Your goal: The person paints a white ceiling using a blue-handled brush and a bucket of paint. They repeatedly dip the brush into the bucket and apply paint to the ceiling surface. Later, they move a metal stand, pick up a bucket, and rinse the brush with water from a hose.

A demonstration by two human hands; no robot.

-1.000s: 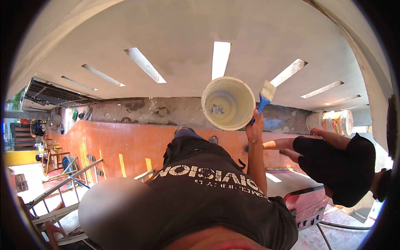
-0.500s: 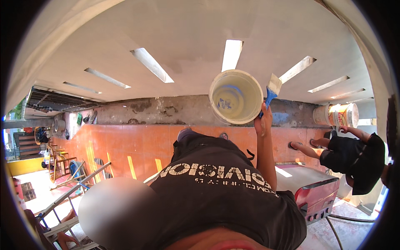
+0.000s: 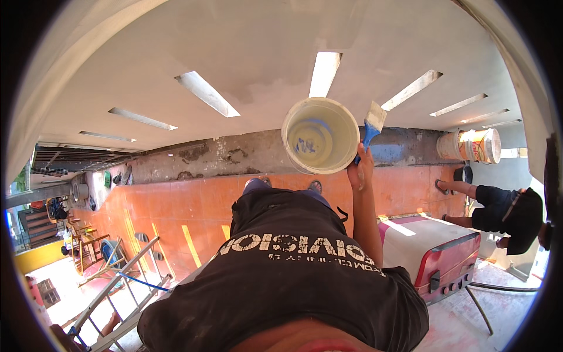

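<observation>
A pale bucket (image 3: 347, 120) is held up in front of me, its mouth toward me, with blue and yellowish stains on the inner bottom. My right hand (image 3: 360, 171) is closed at its right rim. Between those fingers is also the blue handle of a paintbrush (image 3: 372, 126), whose pale bristles point up and away, beside the bucket. The hand's far fingers are hidden behind the bucket. My left hand does not show; only the dark shirt and left shoulder are visible on that side.
Ahead stands a grey wall (image 3: 258, 64) with slanted slots. Stacked buckets (image 3: 478, 145) are at right, near another person (image 3: 510, 217). A red-and-white machine-like box (image 3: 434, 252) stands by my right side. At lower left are a metal ladder (image 3: 111, 299) and someone's limb (image 3: 109, 324).
The bucket, brush and my right hand have shifted slightly left in view. The person at right has moved a leg and drawn an arm back from the stacked buckets.
</observation>
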